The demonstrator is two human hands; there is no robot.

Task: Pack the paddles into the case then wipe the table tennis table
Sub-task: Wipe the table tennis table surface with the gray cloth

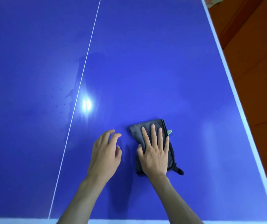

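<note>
A folded dark grey cloth (pixel 136 135) with a small green tag lies on the blue table tennis table (pixel 145 62), near the front on the right half. My right hand (pixel 155 152) presses flat on the cloth with fingers spread. Just left of the cloth, my left hand (pixel 105 151) hovers over the bare table, fingers loosely curled and holding nothing. No paddles or case are in view.
A white centre line (pixel 81 81) runs up the table. White edge lines mark the right side (pixel 226 65) and the front. A streaky, wet-looking patch sits left of the centre line. Orange-brown floor (pixel 258 54) lies beyond the right edge.
</note>
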